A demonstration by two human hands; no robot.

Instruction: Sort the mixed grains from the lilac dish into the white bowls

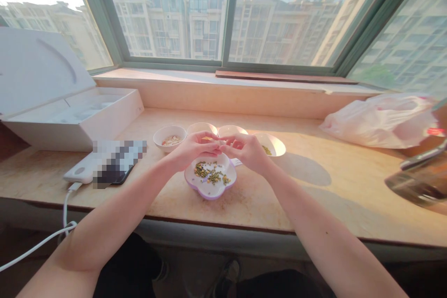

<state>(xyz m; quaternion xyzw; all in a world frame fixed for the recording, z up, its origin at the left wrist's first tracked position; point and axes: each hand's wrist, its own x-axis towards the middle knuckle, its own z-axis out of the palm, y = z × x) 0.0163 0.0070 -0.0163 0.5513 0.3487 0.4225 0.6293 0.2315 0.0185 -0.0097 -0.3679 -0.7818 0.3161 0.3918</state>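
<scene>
A white dish with a purple rim (209, 190) sits on the stone sill and holds mixed green and yellowish beans (211, 172). My left hand (193, 149) and my right hand (246, 150) hover just above its far side, fingertips meeting in a pinch. Both sets of fingers are curled together; what they pinch is too small to make out. Behind the hands stand several small white bowls: one with pale pieces (170, 138), one with yellow bits (201, 129), another (231, 130), and one with green beans (272, 145).
An open white box (70, 114) sits at the left. A white power bank (81, 173) with a cable and a dark phone (120, 174) lie in front of it. A white plastic bag (380, 118) lies at the right, and a blurred metal object (417, 179) at the right edge.
</scene>
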